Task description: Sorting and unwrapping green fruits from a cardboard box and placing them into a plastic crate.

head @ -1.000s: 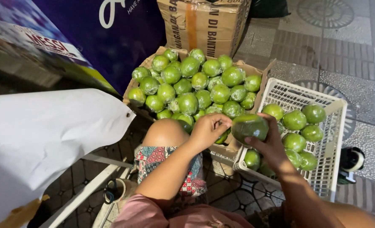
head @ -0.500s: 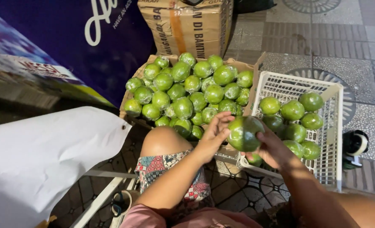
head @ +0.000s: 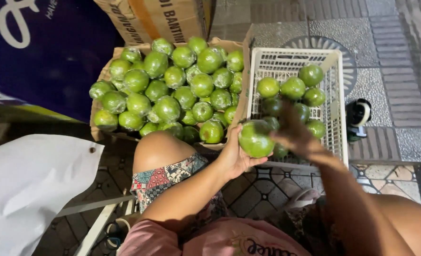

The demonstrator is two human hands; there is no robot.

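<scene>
My left hand [head: 233, 156] cups a round green fruit [head: 255, 138] from below, just above my left knee [head: 160, 149]. My right hand [head: 293, 132] hovers blurred beside the fruit, fingers spread, over the near edge of the white plastic crate [head: 339, 102]. Whether it touches the fruit I cannot tell. Several green fruits [head: 293, 88] lie in that crate. A cardboard box [head: 96, 133] left of it is piled with many more shiny wrapped green fruits [head: 172, 90].
A taller cardboard carton [head: 158, 19] stands behind the box. A dark blue banner [head: 39, 52] hangs at left, with a white sheet [head: 30, 189] below it. A tape dispenser [head: 358, 116] lies on the tiled pavement right of the crate.
The view has shifted so the box and crate sit more central. The fruit stays in my left hand, while my right hand has come off it and moved toward the crate.
</scene>
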